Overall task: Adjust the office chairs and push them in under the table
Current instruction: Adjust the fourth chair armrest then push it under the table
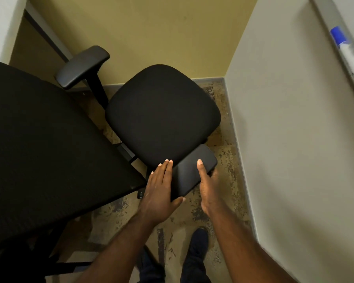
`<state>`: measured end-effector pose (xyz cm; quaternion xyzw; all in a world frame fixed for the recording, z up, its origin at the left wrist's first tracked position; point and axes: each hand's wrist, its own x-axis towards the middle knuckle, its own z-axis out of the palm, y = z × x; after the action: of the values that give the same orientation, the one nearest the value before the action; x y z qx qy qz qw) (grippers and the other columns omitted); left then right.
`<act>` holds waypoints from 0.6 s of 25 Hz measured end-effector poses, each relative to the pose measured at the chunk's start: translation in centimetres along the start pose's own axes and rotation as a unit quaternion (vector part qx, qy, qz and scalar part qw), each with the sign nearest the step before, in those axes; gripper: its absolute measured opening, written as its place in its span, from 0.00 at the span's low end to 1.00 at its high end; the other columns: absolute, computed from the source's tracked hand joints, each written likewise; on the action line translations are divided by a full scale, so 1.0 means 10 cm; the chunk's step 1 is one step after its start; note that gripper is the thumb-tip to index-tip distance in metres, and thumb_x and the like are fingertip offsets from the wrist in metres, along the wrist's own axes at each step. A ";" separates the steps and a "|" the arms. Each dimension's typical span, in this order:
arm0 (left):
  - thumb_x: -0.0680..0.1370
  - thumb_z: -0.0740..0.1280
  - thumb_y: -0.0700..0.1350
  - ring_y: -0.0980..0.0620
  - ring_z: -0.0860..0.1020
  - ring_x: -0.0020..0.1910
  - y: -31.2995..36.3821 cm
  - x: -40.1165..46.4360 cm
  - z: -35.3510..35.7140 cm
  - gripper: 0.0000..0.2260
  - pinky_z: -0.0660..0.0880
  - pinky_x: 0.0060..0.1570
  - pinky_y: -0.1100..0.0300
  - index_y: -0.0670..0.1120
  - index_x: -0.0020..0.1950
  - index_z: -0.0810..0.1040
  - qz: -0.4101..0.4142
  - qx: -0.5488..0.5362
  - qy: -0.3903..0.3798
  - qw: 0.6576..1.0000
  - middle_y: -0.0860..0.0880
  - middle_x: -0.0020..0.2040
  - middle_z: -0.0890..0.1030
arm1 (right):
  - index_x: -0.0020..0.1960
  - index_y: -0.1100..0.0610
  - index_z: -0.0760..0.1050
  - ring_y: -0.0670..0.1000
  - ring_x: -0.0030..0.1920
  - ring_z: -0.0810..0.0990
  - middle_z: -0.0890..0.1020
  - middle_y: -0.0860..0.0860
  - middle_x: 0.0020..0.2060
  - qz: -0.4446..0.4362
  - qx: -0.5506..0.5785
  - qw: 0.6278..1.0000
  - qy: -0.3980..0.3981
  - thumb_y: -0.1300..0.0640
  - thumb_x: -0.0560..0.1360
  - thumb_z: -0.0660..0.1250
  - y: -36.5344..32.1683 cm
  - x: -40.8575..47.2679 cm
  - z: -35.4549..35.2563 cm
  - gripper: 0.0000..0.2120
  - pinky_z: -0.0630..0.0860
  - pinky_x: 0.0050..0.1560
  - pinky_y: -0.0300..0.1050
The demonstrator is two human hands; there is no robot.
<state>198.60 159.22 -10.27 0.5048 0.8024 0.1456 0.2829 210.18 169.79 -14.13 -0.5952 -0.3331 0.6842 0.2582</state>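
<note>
A black office chair stands below me, seen from above, with its round fabric seat (161, 113) in the middle and its mesh backrest (49, 144) filling the left. Its far armrest (82, 66) sticks out at upper left. Both hands hold the near armrest (194, 168). My left hand (161, 193) lies along its left side, thumb hooked under the near end. My right hand (207, 186) grips its right side, thumb on top and fingers wrapped below.
A white table edge (2, 27) shows at top left. A pale wall (294, 150) closes the right side, with a whiteboard tray and eraser (347, 50) at upper right. A yellow wall (151, 33) is ahead. My shoes (198, 244) stand on mottled carpet.
</note>
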 end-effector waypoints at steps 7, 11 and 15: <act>0.76 0.68 0.57 0.57 0.41 0.77 0.35 -0.19 -0.81 0.44 0.47 0.77 0.53 0.50 0.79 0.42 0.036 -0.024 0.055 0.998 0.54 0.80 0.45 | 0.78 0.54 0.54 0.54 0.73 0.64 0.62 0.53 0.76 -0.023 -0.034 0.998 0.052 0.38 0.74 0.67 -0.60 -0.49 0.20 0.40 0.68 0.66 0.49; 0.77 0.66 0.57 0.62 0.38 0.75 0.57 -0.32 -1.36 0.41 0.44 0.76 0.56 0.51 0.79 0.42 0.060 -0.036 0.084 0.994 0.57 0.79 0.45 | 0.77 0.53 0.57 0.52 0.72 0.65 0.65 0.51 0.75 -0.067 -0.015 0.997 0.021 0.37 0.74 0.66 -1.03 -0.86 0.42 0.39 0.66 0.60 0.44; 0.78 0.66 0.54 0.64 0.40 0.74 0.76 -0.50 -1.91 0.38 0.44 0.75 0.59 0.51 0.80 0.46 0.085 -0.041 0.128 0.987 0.56 0.79 0.49 | 0.75 0.53 0.61 0.50 0.71 0.68 0.69 0.51 0.72 -0.110 -0.013 0.994 -0.008 0.40 0.75 0.67 -1.43 -1.31 0.75 0.34 0.67 0.61 0.42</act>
<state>194.29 159.20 10.47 0.5367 0.7795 0.2651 0.1846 204.26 168.11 5.74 -0.5522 -0.4075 0.6523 0.3218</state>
